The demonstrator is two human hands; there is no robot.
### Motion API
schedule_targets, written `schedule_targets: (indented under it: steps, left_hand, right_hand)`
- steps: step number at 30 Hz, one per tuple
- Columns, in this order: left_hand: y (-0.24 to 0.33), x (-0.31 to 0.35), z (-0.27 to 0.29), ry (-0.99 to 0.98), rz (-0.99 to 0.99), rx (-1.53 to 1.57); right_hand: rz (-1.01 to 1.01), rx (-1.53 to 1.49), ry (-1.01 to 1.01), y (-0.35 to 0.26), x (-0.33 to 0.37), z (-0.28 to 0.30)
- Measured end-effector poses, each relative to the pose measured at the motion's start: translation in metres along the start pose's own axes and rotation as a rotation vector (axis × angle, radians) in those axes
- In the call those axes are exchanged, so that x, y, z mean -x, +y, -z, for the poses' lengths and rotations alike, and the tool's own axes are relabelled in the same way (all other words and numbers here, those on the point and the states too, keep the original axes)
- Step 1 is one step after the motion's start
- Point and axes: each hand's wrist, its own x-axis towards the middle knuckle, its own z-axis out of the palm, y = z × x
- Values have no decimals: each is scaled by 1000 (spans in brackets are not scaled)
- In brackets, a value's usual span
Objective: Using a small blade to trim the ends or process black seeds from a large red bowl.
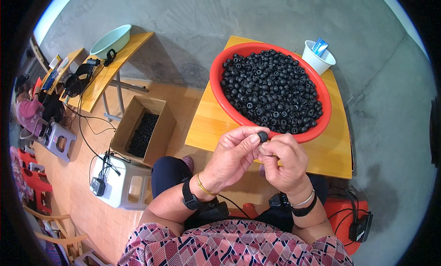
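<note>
Progress, judged from how things lie: early to middle. The red basin (216,77) on the wooden table (206,128) is heaped nearly full of small black round parts (271,89), so most of the work looks left. The open cardboard box (120,128) on the floor to the person's left holds a shallower layer of similar black pieces (143,132), likely the finished ones, though they are too small to tell apart from those in the basin.

Materials and shapes, big to small:
- Floor: smooth grey concrete beyond, pale wood boards nearer.
- Table: square, light yellow wood, smooth top.
- Basin: round, glossy red plastic, shallow, thick rolled rim.
- Box: plain brown cardboard, flaps up.
- White plastic stool (133,185) just beside the box, with a small black device and cable on it.
- White cup (317,61) at the table's far right corner, touching the basin's rim or just beside it, with a small blue packet inside.
- Parts: matte black, rubbery looking, knob-like with a centre hole.

Hands: left hand (232,158) and right hand (285,162) meet over the near table edge, just below the basin's rim. The left thumb and forefinger are pinched closed on one black part (262,136). The right fingers curl tight against it, maybe holding a small thin piece; the view does not show what. Both wrists carry black bands, plus a gold bangle on the left and a pale one on the right.
</note>
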Motion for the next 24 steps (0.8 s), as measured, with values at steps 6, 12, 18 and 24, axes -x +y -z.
schedule_targets:
  steps: [6,12,18,24]
  left_hand:
    - [4,-3,4,-119,37,58]
    - [4,-2,3,-116,42,47]
    - [2,-2,6,-143,24,-15]
    - [2,-3,6,-141,16,-40]
  right_hand:
    - [-447,-402,-3,-11,-2,4]
    - [-422,-237,-140,-17,-15,14]
    - [-454,-239,-143,-18,-15,13]
    - [-458,-204,-168,-17,-16,14]
